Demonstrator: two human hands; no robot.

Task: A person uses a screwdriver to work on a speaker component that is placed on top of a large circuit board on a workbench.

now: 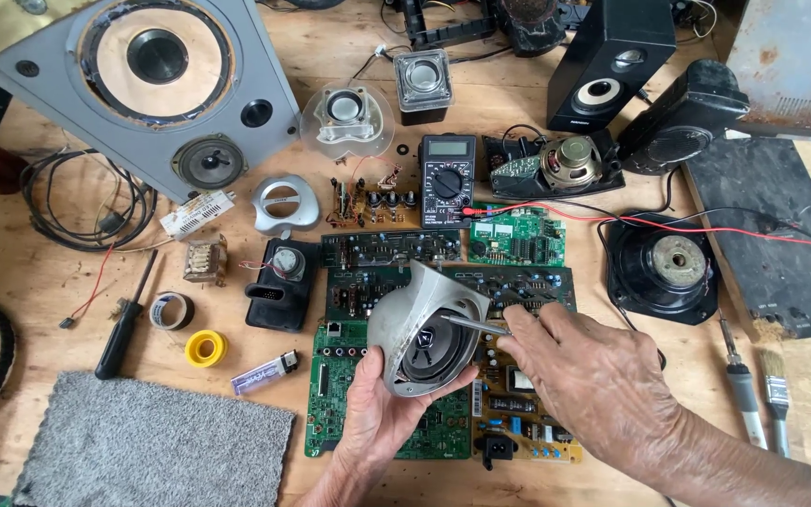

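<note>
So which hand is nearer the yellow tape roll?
Left. The left hand holds the grey speaker, right of the yellow tape roll; the right hand is farther right.

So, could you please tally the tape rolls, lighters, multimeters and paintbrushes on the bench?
Tape rolls: 2
Lighters: 1
Multimeters: 1
Paintbrushes: 1
Total: 5

You get bright, even daylight over the table, soft short shadows, sharp focus throughout, and slight wide-angle bending at the frame's corners.
</note>
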